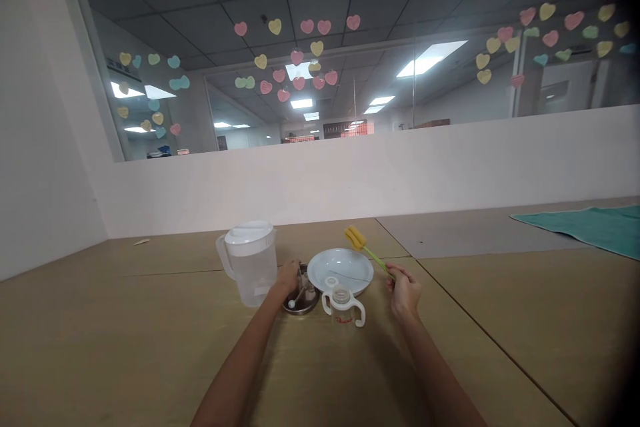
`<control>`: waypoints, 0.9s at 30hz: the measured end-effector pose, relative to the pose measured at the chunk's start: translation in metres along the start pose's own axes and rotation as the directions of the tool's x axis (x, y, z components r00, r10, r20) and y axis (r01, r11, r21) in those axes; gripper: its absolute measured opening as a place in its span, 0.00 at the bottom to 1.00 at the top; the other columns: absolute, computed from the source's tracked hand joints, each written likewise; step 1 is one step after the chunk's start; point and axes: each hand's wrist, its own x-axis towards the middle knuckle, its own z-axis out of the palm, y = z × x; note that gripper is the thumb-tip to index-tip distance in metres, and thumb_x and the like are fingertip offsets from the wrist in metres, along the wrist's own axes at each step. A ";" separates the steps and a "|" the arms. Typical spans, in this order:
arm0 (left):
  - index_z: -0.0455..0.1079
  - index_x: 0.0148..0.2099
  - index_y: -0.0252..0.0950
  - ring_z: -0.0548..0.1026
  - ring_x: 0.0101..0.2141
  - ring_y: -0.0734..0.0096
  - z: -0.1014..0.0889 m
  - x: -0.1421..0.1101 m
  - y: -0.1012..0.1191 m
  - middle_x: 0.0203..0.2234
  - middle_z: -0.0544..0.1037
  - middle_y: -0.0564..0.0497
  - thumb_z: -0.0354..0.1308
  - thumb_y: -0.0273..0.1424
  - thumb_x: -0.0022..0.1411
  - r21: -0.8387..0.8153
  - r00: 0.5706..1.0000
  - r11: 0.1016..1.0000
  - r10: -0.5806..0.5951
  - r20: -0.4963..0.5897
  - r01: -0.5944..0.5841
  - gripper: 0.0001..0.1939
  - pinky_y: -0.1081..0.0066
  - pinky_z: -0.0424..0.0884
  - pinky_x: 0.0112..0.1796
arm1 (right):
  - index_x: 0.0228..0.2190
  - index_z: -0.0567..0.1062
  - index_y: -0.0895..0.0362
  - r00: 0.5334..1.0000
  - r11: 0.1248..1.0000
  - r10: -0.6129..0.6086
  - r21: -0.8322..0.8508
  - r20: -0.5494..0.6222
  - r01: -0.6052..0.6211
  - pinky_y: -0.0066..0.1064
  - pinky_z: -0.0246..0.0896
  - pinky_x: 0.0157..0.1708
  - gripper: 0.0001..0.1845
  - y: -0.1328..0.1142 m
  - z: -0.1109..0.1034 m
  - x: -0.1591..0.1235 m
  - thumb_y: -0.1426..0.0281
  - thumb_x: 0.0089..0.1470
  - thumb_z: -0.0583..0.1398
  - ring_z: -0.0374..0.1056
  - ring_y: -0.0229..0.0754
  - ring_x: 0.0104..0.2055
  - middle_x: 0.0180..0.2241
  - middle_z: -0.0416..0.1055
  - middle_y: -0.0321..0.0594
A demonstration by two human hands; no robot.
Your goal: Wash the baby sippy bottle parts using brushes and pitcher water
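Raised over the table on the right, my right hand (pixel 405 290) is closed around the green handle of a bottle brush (pixel 356 237) with a yellow sponge head. My left hand (pixel 289 277) reaches to the rim of a round metal tray (pixel 301 310); its fingers look drawn together, and what they hold is hidden. A thin stick with a white round end (pixel 292 303) lies in the tray. Between my hands are a shallow white bowl (pixel 341 256) and a clear baby bottle (pixel 343 312) without a lid, fitted with white handles. A small white part (pixel 331 282) sits inside the bowl.
A translucent pitcher (pixel 254 273) with a white lid stands left of the tray. At the far right lies a green cloth (pixel 595 223). Behind the wooden table (pixel 150 327) rise a white wall (pixel 320 180) and a window with heart-shaped notes.
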 end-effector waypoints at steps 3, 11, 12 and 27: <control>0.61 0.57 0.36 0.61 0.56 0.62 -0.005 -0.002 0.013 0.54 0.66 0.42 0.50 0.18 0.53 0.002 0.997 0.998 0.064 -0.052 -0.064 0.28 0.64 0.58 0.53 | 0.20 0.73 0.59 1.000 1.000 0.009 0.005 0.017 -0.009 0.26 0.46 0.12 0.09 0.000 0.002 -0.001 0.65 0.33 0.62 0.53 0.32 0.13 0.13 0.64 0.33; 0.75 0.32 0.36 0.74 0.39 0.64 0.011 0.002 0.063 0.32 0.78 0.49 0.60 0.34 0.53 -0.065 0.951 0.979 0.202 0.233 -0.192 0.07 0.67 0.67 0.44 | 0.20 0.73 0.59 0.997 0.997 0.069 0.021 0.017 -0.069 0.26 0.45 0.13 0.09 0.000 0.000 -0.001 0.67 0.31 0.61 0.53 0.32 0.14 0.13 0.64 0.32; 0.74 0.30 0.35 0.74 0.35 0.66 0.014 0.004 0.065 0.29 0.78 0.50 0.61 0.35 0.53 -0.073 0.943 0.982 0.190 0.273 -0.176 0.08 0.66 0.68 0.41 | 0.20 0.73 0.59 0.997 0.997 0.072 0.020 0.017 -0.072 0.26 0.45 0.12 0.09 0.001 0.000 -0.001 0.67 0.31 0.61 0.54 0.32 0.14 0.14 0.65 0.32; 0.72 0.42 0.31 0.74 0.37 0.66 0.002 -0.007 0.056 0.38 0.77 0.45 0.50 0.44 0.59 -0.630 0.979 0.749 0.159 -0.130 -0.206 0.21 0.70 0.69 0.38 | 0.18 0.75 0.61 0.993 0.996 0.063 -0.073 0.103 -0.056 0.25 0.47 0.15 0.09 0.000 0.000 -0.004 0.69 0.30 0.61 0.53 0.30 0.16 0.18 0.70 0.35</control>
